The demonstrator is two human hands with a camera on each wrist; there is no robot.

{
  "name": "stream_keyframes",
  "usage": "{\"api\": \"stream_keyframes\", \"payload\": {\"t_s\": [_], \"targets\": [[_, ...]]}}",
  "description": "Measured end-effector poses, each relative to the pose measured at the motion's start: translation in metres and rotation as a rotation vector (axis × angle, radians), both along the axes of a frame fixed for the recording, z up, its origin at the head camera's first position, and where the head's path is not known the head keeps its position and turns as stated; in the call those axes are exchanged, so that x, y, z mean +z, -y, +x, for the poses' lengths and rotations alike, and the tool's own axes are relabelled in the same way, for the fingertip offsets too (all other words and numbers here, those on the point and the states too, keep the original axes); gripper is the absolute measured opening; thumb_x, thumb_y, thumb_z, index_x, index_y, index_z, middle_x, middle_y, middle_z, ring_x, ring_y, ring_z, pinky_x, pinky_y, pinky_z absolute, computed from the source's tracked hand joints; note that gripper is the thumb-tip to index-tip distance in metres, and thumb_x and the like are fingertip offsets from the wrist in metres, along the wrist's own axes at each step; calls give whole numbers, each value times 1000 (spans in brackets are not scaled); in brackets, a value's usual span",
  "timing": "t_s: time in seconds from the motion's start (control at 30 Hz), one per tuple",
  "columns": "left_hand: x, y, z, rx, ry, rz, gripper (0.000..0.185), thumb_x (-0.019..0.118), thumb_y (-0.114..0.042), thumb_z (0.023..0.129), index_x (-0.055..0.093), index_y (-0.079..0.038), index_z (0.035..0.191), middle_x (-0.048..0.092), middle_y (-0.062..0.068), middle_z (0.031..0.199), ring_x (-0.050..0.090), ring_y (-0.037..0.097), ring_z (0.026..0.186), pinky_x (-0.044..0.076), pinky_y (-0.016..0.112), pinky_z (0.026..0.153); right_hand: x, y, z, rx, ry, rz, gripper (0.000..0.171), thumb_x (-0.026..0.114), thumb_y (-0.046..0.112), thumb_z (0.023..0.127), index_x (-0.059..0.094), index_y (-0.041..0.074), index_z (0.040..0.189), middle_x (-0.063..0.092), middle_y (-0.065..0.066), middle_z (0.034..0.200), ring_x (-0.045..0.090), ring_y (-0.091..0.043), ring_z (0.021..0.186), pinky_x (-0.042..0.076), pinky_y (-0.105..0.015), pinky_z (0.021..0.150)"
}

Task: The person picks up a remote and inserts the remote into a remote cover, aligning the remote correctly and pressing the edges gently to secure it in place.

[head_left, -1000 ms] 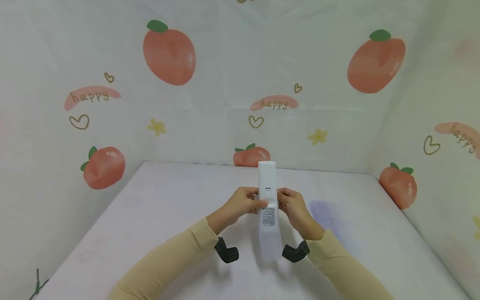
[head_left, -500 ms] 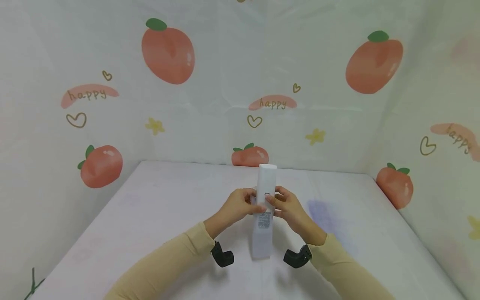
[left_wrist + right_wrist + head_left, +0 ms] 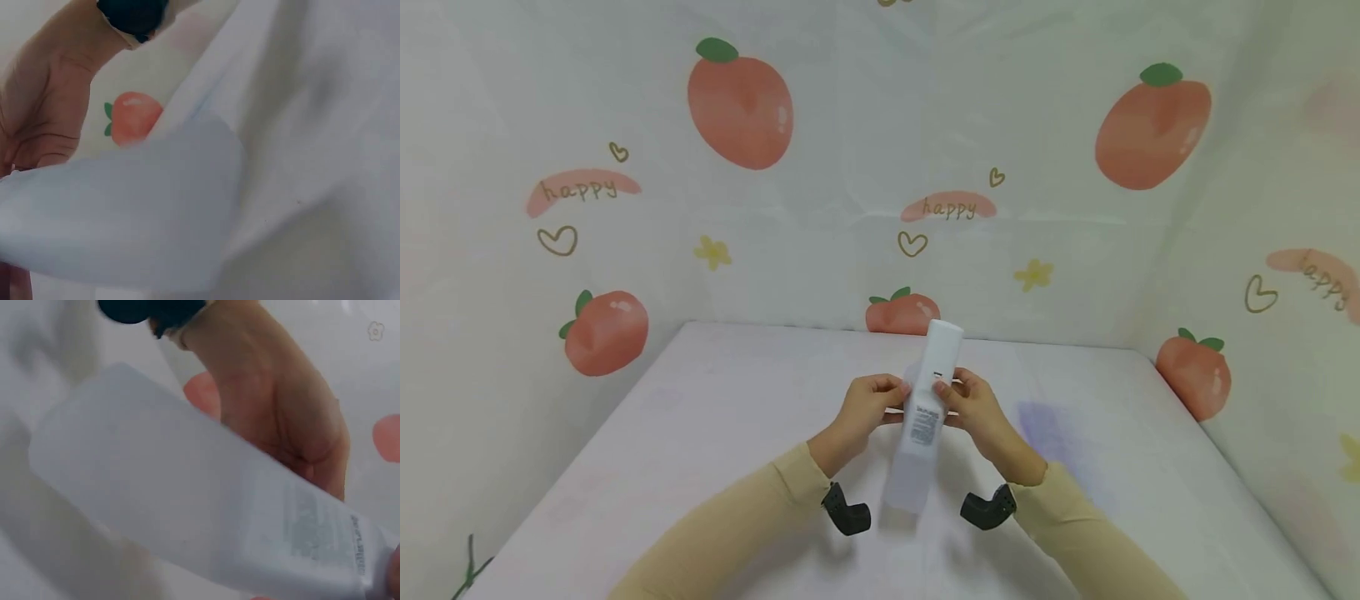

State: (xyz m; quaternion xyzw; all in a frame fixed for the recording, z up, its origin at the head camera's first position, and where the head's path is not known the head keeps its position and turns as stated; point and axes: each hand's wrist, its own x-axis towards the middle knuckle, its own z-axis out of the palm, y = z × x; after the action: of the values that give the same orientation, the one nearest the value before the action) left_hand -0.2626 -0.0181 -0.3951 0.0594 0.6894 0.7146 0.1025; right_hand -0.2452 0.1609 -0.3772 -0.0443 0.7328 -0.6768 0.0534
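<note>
A long white device [image 3: 925,417] with a small port, a printed label and a paler lower section leans in the head view, its top to the right and its bottom toward the left. My right hand [image 3: 981,408] grips its right side, thumb on the front just under the port and fingers behind. At the left edge my left hand [image 3: 865,408] holds it with thumb and fingers, thumb at the side. The wide smooth lower section [image 3: 144,212] fills much of the left wrist view and hides most left fingers. Its label [image 3: 312,525] shows in the right wrist view.
Under the hands spreads a white-covered table [image 3: 737,400] with a purple smudge [image 3: 1048,425] on the right. A fruit-printed cloth [image 3: 842,150] hangs behind it and at both sides. Black wrist cameras [image 3: 847,510] jut inward from both cuffs.
The device has gone from upright to tilted, its bottom swinging left. My right thumb has come onto its front, and my left thumb has slid from the front to the left edge.
</note>
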Motion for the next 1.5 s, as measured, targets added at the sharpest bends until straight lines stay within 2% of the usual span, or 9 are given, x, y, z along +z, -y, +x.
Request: {"api": "stream_keyframes", "payload": {"t_s": [0.17,0.3,0.4,0.53,0.63,0.9,1.1,1.33,1.5], "targets": [[2,-6,-6,86,73,-62,16,61,-10,94,67,5,98,65,6,84,62,12,70,59,31,70,-1,8,4,21,-45,140,44,55,13,99,41,-10,134,54,-28,123,61,-27,103,56,-47,85],[2,-10,-11,107,68,-159,18,59,-2,90,68,8,103,69,12,91,64,11,66,58,28,63,1,14,5,26,-56,271,43,59,16,97,45,-7,131,57,-25,120,61,-32,106,57,-45,81],[2,-12,-12,111,54,-128,23,59,5,85,63,7,107,70,14,85,64,13,62,57,27,58,4,13,4,40,-61,324,42,60,16,96,47,-6,129,59,-25,118,62,-31,103,58,-44,79],[5,-13,-9,119,-4,-8,22,60,6,87,53,-1,105,67,10,74,63,13,60,55,25,54,9,4,-2,71,-46,237,45,58,17,98,43,-6,135,56,-28,121,61,-32,104,55,-50,85],[8,-13,-5,92,-55,32,12,58,-1,95,54,0,106,67,7,81,63,11,66,55,24,58,12,-2,-7,63,-29,147,48,58,18,98,42,-5,137,56,-27,121,61,-29,103,52,-53,90],[8,-9,3,-44,-115,-90,34,68,-22,92,64,2,116,63,10,96,61,11,79,59,31,73,12,-8,-9,92,10,105,48,57,22,99,45,-5,136,59,-15,115,61,-16,94,54,-46,89],[10,-8,5,12,-182,-122,35,71,-18,89,64,6,113,70,17,99,66,14,82,59,32,74,2,-11,-8,67,77,-21,51,54,26,100,33,-1,138,55,-17,122,63,-17,97,53,-39,91],[11,-5,4,-25,-218,-221,33,64,-13,94,57,9,119,67,21,108,67,18,87,59,32,71,-16,-3,-3,-1,65,-139,15,52,17,101,56,4,95,60,4,88,61,-8,81,52,-25,79],[15,-3,6,-110,-204,-300,32,62,-12,95,57,7,120,67,18,102,66,18,84,59,31,67,-12,2,-5,-101,64,-146,15,52,9,99,59,2,88,60,4,79,57,-8,73,51,-21,71]]}}
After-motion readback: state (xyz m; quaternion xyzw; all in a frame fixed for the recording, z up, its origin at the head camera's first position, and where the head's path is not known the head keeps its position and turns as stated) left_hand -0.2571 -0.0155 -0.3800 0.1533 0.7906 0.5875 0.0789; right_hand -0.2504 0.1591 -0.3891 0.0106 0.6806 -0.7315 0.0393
